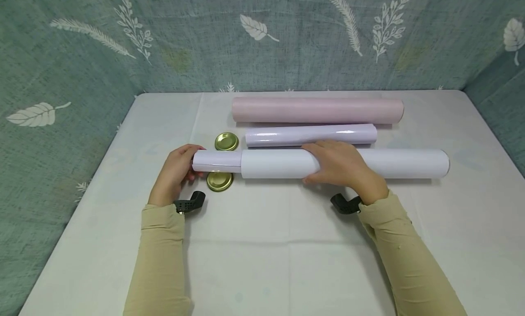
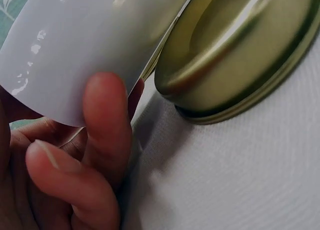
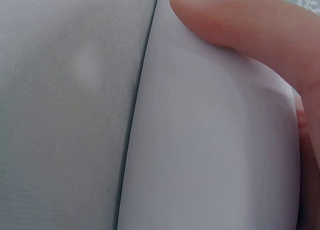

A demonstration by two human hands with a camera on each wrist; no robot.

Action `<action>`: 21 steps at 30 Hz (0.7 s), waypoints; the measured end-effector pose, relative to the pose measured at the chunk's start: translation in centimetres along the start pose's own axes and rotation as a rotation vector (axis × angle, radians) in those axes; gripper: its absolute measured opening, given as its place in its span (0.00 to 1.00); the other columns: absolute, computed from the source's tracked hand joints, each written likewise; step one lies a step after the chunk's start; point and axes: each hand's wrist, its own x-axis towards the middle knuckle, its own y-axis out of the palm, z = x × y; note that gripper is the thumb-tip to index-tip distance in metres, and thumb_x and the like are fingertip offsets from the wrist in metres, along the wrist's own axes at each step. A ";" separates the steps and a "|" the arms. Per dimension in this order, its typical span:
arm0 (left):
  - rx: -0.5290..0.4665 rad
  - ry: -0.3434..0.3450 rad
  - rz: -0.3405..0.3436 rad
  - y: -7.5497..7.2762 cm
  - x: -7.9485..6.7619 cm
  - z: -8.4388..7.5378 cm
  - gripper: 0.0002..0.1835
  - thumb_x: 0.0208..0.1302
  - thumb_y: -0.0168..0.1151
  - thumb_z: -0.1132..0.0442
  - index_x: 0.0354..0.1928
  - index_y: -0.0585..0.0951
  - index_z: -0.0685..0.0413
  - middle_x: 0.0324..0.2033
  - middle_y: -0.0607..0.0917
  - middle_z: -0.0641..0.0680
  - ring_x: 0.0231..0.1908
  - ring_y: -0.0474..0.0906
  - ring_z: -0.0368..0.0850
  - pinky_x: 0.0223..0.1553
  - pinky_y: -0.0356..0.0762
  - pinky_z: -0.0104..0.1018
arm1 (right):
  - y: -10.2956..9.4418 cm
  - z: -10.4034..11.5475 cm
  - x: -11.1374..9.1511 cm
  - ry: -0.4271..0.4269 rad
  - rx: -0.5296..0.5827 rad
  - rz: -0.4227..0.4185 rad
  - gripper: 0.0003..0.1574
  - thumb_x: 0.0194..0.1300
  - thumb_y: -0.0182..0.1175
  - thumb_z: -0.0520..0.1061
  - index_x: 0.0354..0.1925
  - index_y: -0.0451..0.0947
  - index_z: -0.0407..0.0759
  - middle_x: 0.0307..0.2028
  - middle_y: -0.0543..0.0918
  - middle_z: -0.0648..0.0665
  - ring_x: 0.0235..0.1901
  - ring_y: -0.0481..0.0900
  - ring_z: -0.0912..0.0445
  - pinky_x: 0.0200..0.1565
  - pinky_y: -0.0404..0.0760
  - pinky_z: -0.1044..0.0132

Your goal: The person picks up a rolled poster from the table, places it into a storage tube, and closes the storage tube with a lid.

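Observation:
A thick white paper roll (image 1: 279, 163) lies across the table, with a thinner glossy roll (image 1: 217, 161) sticking out of its left end. My left hand (image 1: 174, 170) holds the free end of the glossy roll, its fingers curled round the end in the left wrist view. Over the middle of the thick roll is my right hand (image 1: 338, 165), gripping it with the thumb (image 3: 240, 15) on the near side. Two gold jar lids sit by the glossy roll: one lid (image 1: 226, 141) behind it, the other lid (image 1: 219, 181) in front, each partly covered by it.
Behind the thick roll lies a shorter glossy lilac-white roll (image 1: 311, 135). Farther back, a long pink roll (image 1: 317, 110) runs parallel to it. White cloth (image 1: 246, 270) covers the table, and green leaf-patterned fabric (image 1: 287, 43) stands at the back and sides.

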 end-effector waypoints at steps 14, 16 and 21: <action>-0.015 0.022 0.029 1.0 -1.4 -1.8 0.17 0.67 0.43 0.53 0.49 0.71 0.56 0.21 0.77 0.52 0.15 0.70 0.39 0.16 0.65 0.28 | -0.1 0.0 0.0 0.000 -0.002 0.004 0.50 0.37 0.64 0.70 0.58 0.66 0.54 0.53 0.73 0.48 0.53 0.69 0.50 0.48 0.68 0.52; -0.013 0.025 0.031 0.9 -0.9 -1.4 0.17 0.67 0.43 0.52 0.48 0.72 0.55 0.21 0.77 0.52 0.15 0.70 0.40 0.16 0.65 0.28 | -0.1 0.0 0.0 0.001 -0.003 0.003 0.50 0.37 0.64 0.70 0.58 0.66 0.54 0.53 0.73 0.48 0.53 0.69 0.50 0.48 0.68 0.52; 0.006 0.027 0.033 0.8 0.0 -0.5 0.18 0.66 0.45 0.49 0.48 0.72 0.53 0.22 0.76 0.52 0.15 0.70 0.39 0.16 0.66 0.28 | 0.0 0.0 0.0 -0.002 -0.006 0.003 0.50 0.37 0.63 0.70 0.58 0.66 0.54 0.54 0.73 0.48 0.54 0.68 0.50 0.49 0.67 0.53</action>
